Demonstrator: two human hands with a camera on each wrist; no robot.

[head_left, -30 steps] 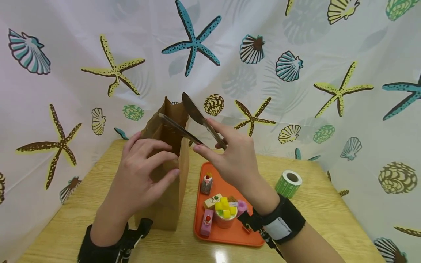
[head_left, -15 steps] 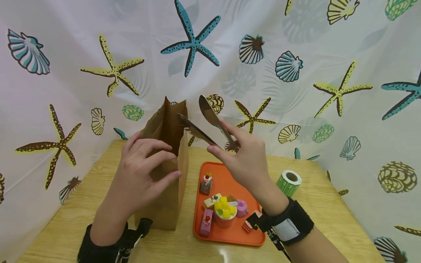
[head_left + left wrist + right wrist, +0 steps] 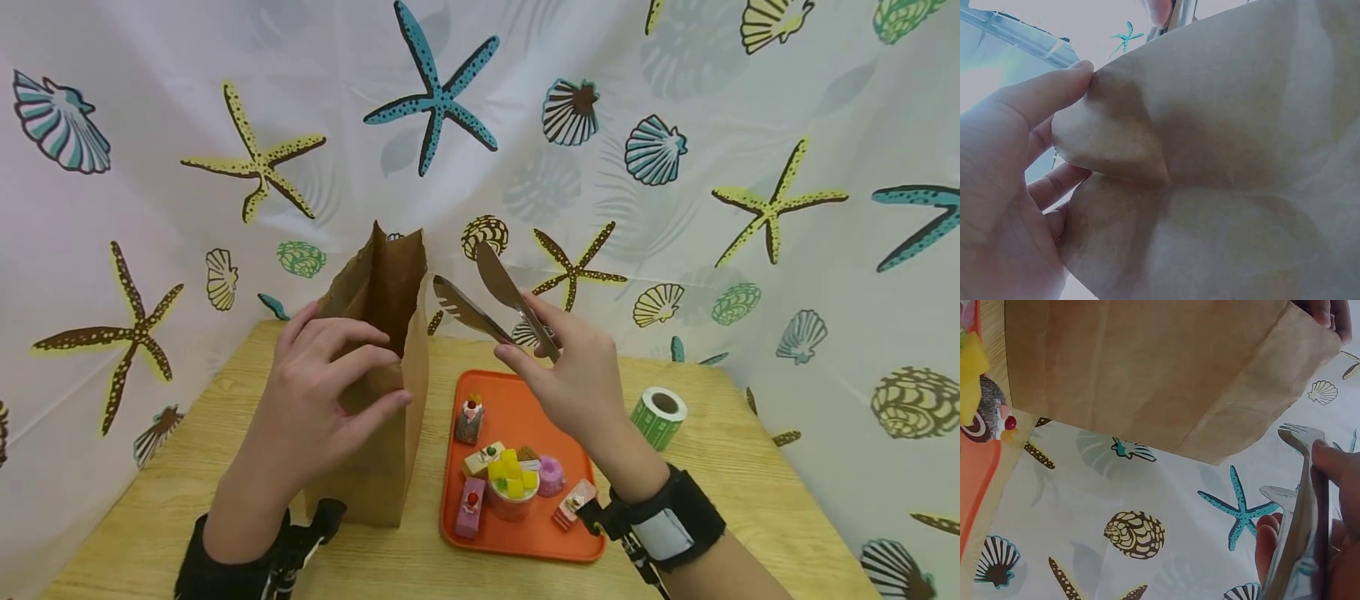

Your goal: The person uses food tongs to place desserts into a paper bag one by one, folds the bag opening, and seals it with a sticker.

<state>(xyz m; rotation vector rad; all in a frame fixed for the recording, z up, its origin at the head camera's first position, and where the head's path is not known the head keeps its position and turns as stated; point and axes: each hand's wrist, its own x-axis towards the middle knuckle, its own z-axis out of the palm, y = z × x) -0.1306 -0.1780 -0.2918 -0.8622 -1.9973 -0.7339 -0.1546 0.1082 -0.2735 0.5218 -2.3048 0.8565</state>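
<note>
A brown paper bag point(image 3: 367, 450) stands upright on the table with its mouth open. My left hand point(image 3: 330, 392) grips its near rim; in the left wrist view the thumb point(image 3: 1054, 90) and fingertips lie along the creased paper edge. My right hand point(image 3: 577, 375) holds metal serving tongs point(image 3: 498, 279), one end slotted and the other spoon-shaped. The tong ends are spread, with nothing between them, just right of the bag's mouth. In the right wrist view the tongs point(image 3: 1300, 506) point toward the bag point(image 3: 1147, 369). What the bag contains is hidden.
An orange tray point(image 3: 525, 546) right of the bag bears several small toy-like cakes and a cup with yellow cubes point(image 3: 513, 479). Farther right stands a roll of green labels point(image 3: 658, 418). A starfish-and-shell patterned curtain point(image 3: 480, 192) hangs behind the wooden table point(image 3: 757, 475).
My right hand has moved right with the tongs, from over the bag's mouth to beside it. The pink striped cake now shows more fully. My left hand stays at the rim.
</note>
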